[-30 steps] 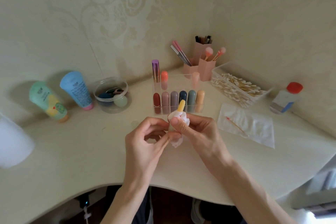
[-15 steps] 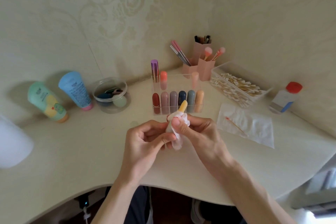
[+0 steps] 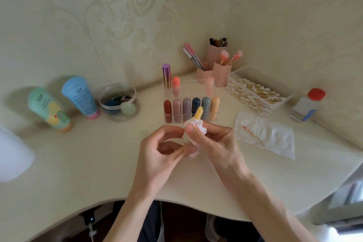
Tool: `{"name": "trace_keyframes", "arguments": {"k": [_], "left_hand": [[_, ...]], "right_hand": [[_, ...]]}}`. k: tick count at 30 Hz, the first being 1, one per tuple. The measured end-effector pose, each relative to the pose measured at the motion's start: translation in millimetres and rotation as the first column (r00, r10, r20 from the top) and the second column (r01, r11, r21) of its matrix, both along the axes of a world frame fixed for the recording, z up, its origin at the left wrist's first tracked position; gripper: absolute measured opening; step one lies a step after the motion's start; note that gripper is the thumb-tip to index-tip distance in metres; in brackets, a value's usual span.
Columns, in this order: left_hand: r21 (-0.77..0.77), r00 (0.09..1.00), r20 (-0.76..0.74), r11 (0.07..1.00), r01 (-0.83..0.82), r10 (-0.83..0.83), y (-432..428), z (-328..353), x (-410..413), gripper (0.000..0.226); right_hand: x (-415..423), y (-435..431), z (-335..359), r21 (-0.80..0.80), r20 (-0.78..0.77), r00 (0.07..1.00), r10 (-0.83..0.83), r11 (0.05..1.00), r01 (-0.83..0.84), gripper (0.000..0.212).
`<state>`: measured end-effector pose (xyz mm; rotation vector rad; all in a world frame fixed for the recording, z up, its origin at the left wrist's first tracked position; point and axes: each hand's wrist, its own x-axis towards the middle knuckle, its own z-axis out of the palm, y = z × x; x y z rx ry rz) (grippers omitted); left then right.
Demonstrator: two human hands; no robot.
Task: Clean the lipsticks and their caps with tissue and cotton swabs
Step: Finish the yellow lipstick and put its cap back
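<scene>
Near the middle of the desk [image 3: 98,163], the right hand [image 3: 218,143] grips a crumpled tissue [image 3: 194,124] wrapped round a yellow lipstick [image 3: 198,113], whose tip pokes out on the far side. The left hand [image 3: 161,153] pinches the tissue's near end. Just beyond stands a clear rack [image 3: 188,88] of lipsticks.

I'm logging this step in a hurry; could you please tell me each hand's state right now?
Left hand: closed, pinching the lower end of the lipstick.
Right hand: closed, gripping the tissue round it.
</scene>
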<state>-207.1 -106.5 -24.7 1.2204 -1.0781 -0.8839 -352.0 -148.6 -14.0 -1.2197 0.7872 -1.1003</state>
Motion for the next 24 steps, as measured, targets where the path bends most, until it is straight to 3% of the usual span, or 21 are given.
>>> {"name": "trace_keyframes", "arguments": {"k": [7,10,14,18,21,24], "left_hand": [[0.013,0.997,-0.074,1.000,0.020,-0.019,1,-4,4,0.014],[0.019,0.986,-0.106,0.991,0.133,-0.130,0,-4,8,0.020],[0.012,0.967,-0.043,0.967,0.253,-0.252,1,-8,10,0.030],[0.018,0.986,-0.024,0.986,0.166,-0.166,0,-7,8,0.015],[0.022,0.996,-0.057,0.997,0.069,-0.067,-2,-4,7,0.037],[0.044,0.999,-0.036,0.999,0.032,-0.030,-2,-4,7,0.037]], "right_hand": [[-1,2,2,0.012,0.023,0.998,0.052,0.999,-0.052,0.031],[-3,2,3,-0.006,0.017,0.996,0.089,0.996,-0.089,0.034],[-3,1,3,-0.018,0.018,0.997,0.070,0.997,-0.070,0.033],[-2,0,1,-0.045,-0.003,1.000,0.021,0.999,-0.021,0.036],[-1,1,0,-0.021,-0.012,1.000,-0.004,1.000,0.004,0.030],[0,2,0,-0.017,-0.015,1.000,0.012,1.000,-0.012,0.035]]}}
